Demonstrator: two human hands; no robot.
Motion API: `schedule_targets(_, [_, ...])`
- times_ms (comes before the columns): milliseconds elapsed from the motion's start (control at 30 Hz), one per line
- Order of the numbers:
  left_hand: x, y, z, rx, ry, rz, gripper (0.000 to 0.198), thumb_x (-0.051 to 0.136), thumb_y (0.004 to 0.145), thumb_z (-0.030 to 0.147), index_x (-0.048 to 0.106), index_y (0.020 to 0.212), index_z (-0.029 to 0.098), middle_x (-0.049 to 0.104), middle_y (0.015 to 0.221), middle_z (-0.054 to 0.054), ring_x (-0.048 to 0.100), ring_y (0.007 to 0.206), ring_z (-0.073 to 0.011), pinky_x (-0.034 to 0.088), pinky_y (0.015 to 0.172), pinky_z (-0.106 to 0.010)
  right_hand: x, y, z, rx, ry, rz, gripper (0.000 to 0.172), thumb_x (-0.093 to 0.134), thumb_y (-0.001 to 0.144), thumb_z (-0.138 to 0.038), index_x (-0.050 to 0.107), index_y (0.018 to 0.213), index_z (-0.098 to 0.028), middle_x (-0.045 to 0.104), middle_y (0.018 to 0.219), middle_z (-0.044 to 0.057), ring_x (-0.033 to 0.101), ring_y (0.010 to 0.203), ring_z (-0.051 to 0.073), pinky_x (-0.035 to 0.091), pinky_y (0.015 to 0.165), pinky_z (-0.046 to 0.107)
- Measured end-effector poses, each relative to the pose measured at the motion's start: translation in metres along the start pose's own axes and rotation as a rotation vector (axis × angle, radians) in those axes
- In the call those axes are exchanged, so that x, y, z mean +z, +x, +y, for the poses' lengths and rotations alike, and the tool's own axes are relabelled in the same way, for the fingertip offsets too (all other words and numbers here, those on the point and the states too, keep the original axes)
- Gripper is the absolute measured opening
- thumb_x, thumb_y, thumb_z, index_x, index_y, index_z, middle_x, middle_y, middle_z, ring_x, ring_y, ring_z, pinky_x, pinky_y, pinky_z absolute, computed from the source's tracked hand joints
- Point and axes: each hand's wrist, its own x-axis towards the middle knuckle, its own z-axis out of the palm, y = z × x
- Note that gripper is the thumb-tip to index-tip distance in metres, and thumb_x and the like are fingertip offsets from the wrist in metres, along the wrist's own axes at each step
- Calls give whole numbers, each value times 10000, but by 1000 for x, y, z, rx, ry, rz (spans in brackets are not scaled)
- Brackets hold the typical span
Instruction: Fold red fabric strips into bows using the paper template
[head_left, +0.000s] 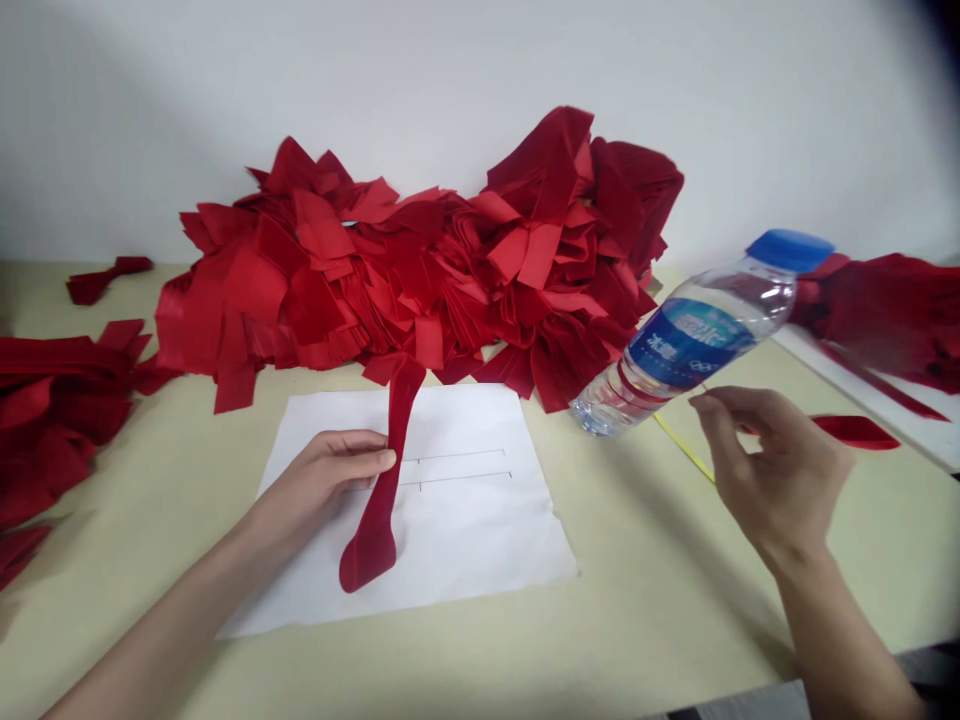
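My left hand [341, 462] is closed on a red velvety ribbon strip [380, 510], pinching it at its middle between thumb and fingers. The strip has a rounded, folded-over lower end and hangs over a white paper sheet [480, 540] marked with thin ruled lines. To the right, my right hand [780, 470] is raised above the table with thumb and forefinger pinched together. Whatever lies between those fingertips is too small to make out. Just beyond them, a water bottle [682, 335] with a blue cap and blue label appears tilted.
A large heap of red ribbon pieces [420, 270] lies along the wall. More red pieces lie at the left [60, 420] and on a white board [847, 375] at the right. A yellow strip [686, 448] and a single red piece [859, 432] lie near my right hand.
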Motion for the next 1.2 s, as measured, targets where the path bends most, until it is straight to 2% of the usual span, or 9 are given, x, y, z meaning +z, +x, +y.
schedule_targets(233, [1, 2, -1, -8, -5, 2, 88, 621, 746, 247, 628, 702, 171, 528, 711, -8, 434, 664, -153, 301, 646, -292, 2, -6, 5, 75, 331, 108, 68, 606, 756, -213, 578, 804, -173, 660, 876, 119, 639, 813, 210, 508, 656, 319])
schedule_targets(433, [2, 1, -1, -13, -30, 19, 61, 638, 716, 236, 648, 692, 182, 549, 682, -3, 472, 660, -162, 329, 643, -292, -4, -10, 7, 117, 445, -97, 61, 605, 776, -197, 551, 804, -189, 640, 744, 65, 608, 599, 146, 514, 558, 268])
schedule_targets(500, [2, 1, -1, -11, -38, 28, 86, 650, 710, 263, 656, 683, 181, 561, 672, -10, 496, 676, -178, 346, 651, -302, -8, -12, 3, 16, 328, -171, 51, 593, 791, -200, 553, 821, -191, 641, 753, 52, 604, 587, 137, 514, 564, 259])
schedule_targets(600, [3, 3, -1, -11, -41, 34, 107, 666, 703, 284, 667, 685, 179, 580, 679, -18, 504, 674, -182, 353, 647, -305, -11, -13, -13, -296, 190, -296, 61, 561, 812, -155, 540, 859, -188, 631, 788, 46, 608, 662, 144, 501, 616, 263])
schedule_targets(733, [6, 4, 0, -34, -53, 14, 78, 657, 719, 259, 676, 717, 183, 595, 717, -15, 487, 664, -160, 340, 643, -290, -2, -11, -44, -552, 253, -486, 102, 484, 838, -75, 495, 895, -159, 586, 826, 70, 563, 752, 165, 469, 666, 293])
schedule_targets(900, [19, 3, 4, 13, -68, -21, 55, 639, 725, 216, 680, 707, 186, 553, 673, 3, 453, 646, -142, 326, 647, -281, 12, -1, -70, -677, 240, -561, 96, 427, 875, -83, 501, 886, -143, 578, 813, 82, 506, 748, 176, 430, 660, 312])
schedule_targets(1033, [35, 4, 8, 30, -84, -29, 86, 652, 721, 261, 681, 700, 182, 558, 689, -3, 445, 658, -142, 315, 650, -280, 18, 10, -82, -757, 145, -509, 144, 405, 892, -121, 525, 816, -143, 586, 752, 81, 487, 710, 178, 405, 617, 295])
schedule_targets(1100, [44, 6, 10, 42, -120, -57, 100, 657, 715, 271, 679, 691, 177, 551, 686, -4, 433, 648, -141, 313, 650, -283, 21, 14, -86, -757, 78, -484, 187, 392, 904, -150, 531, 779, -148, 584, 718, 79, 487, 684, 176, 388, 597, 287])
schedule_targets(1200, [52, 10, 10, 53, -190, -101, 101, 660, 709, 262, 661, 668, 170, 536, 682, 3, 417, 624, -131, 314, 653, -283, 29, 14, -93, -669, 121, -570, 207, 358, 927, -200, 524, 816, -144, 582, 702, 58, 489, 605, 146, 356, 551, 260])
